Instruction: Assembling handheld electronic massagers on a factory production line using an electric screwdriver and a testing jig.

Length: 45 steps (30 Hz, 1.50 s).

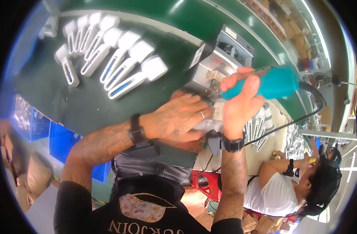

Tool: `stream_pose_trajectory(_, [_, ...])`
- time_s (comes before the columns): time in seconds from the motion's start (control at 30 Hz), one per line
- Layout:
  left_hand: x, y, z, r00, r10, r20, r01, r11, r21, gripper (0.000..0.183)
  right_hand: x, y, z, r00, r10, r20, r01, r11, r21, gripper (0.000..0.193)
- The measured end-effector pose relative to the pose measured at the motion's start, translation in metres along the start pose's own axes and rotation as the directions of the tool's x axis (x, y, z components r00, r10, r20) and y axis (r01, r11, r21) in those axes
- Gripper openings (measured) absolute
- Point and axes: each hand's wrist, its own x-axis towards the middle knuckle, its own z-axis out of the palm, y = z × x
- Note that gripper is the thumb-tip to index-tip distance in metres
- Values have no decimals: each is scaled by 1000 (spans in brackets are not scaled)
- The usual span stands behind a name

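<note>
**Green bench, pale handhelds in a fan, driver at the metal fixture**

Workshop setting: a dark green bench mat (108,113) covers the near work area, with a brighter green surface beyond and stocked shelving (299,41) far right. Blue bins (63,142) sit low at the left, by brown sacks (34,175).

White handheld devices (125,84) lie fanned out on the left half of the mat, wide heads pointing away, a dark or blue strip along the handles. More lie right of the fixture.

Metal fixture (215,66) at centre-right, far side of the hands. Writing: a white label on its left flank, red print on its face — both too small to make out. Pale capital letters run across the wearer's dark shirt (88,206), upside down from here.

Right hand (243,97): fingers wrapped round a teal power driver (280,84), its nose toward the fixture, black cord (299,124) trailing from the rear. Left hand (176,117): ringed, fingers bent, over a pale grey part (208,125) just near of the fixture — cannot tell whether it grips.

Co-worker in a white top (278,195) sits near right.
</note>
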Motion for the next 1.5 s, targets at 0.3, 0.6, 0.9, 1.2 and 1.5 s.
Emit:
stream_pose_trajectory(0.3, [-1, -1, 3, 996, -74, 53, 73, 997, 8, 37, -65, -33, -45, 999, -40, 18, 39, 999, 13, 65])
stream_pose_trajectory(0.6, [-1, 2, 2, 991, -104, 81, 107, 994, -37, 35, -77, -22, -48, 1000, 27, -7, -27, 1000, -13, 68])
stream_pose_trajectory(0.9, [5, 4, 0, 994, -70, 81, 70, 998, 3, 42, -80, -9, -49, 1000, -4, 1, 4, 996, 94, 58])
stream_pose_trajectory(1.2, [7, 12, -6, 972, -155, 179, 141, 986, 87, 39, -85, -5, -52, 998, 53, -21, -49, 988, 146, 48])
stream_pose_trajectory(1.5, [-46, 58, -24, 998, 64, -22, -59, 982, 179, 26, -126, -77, -61, 970, -54, -235, 135, 929, 344, 64])
